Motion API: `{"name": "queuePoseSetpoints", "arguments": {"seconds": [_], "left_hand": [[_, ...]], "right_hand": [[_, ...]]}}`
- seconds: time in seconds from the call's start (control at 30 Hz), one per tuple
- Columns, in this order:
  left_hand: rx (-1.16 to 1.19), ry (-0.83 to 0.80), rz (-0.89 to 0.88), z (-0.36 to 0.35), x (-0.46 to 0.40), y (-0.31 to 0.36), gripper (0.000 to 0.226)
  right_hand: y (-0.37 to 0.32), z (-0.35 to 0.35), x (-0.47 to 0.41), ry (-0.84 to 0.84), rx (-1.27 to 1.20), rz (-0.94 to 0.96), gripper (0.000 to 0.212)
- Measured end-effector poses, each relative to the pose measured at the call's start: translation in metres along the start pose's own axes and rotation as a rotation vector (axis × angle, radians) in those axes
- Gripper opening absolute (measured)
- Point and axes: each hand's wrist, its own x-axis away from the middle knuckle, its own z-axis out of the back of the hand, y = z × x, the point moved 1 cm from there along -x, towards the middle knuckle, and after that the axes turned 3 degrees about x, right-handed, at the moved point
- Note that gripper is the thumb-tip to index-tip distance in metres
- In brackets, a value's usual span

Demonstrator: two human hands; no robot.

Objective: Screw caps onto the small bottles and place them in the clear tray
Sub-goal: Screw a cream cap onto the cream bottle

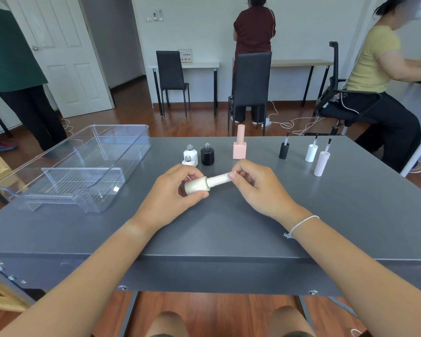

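My left hand (pixel 178 190) grips a cream round bottle (pixel 197 186) lying sideways above the grey table (pixel 326 215). My right hand (pixel 255 184) pinches the ribbed white cap (pixel 219 179) that sits on the bottle's neck. Behind my hands stand two uncapped white bottles (pixel 190 154), an uncapped black bottle (pixel 207 155) and a capped pink bottle (pixel 240 147). To the right, brush caps stand upside down: a black cap (pixel 284 150), a white cap (pixel 311 153) and a ribbed pale cap (pixel 321 163). The clear tray (pixel 122 152) lies at the left with no bottles in it.
A clear divider insert (pixel 83 175) sits inside the tray. Beyond the table are black chairs (pixel 250 79), side desks (pixel 199 65), cables on the wooden floor, and three people: one standing left, one standing at the back, one seated right.
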Motion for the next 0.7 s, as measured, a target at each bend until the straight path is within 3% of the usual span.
{"name": "queuePoseSetpoints", "arguments": {"seconds": [0.33, 0.53, 0.7], "left_hand": [[0.031, 0.113, 0.026, 0.002, 0.001, -0.001, 0.033], [-0.043, 0.326, 0.218, 0.007, -0.01, -0.013, 0.03], [-0.053, 0.253, 0.428, 0.006, -0.021, -0.024, 0.051]], "right_hand": [[-0.003, 0.019, -0.012, 0.197, -0.161, -0.032, 0.019], [0.007, 0.062, -0.051, 0.254, 0.088, -0.07, 0.01], [0.02, 0.083, -0.087, 0.168, 0.305, -0.16, 0.019]]}}
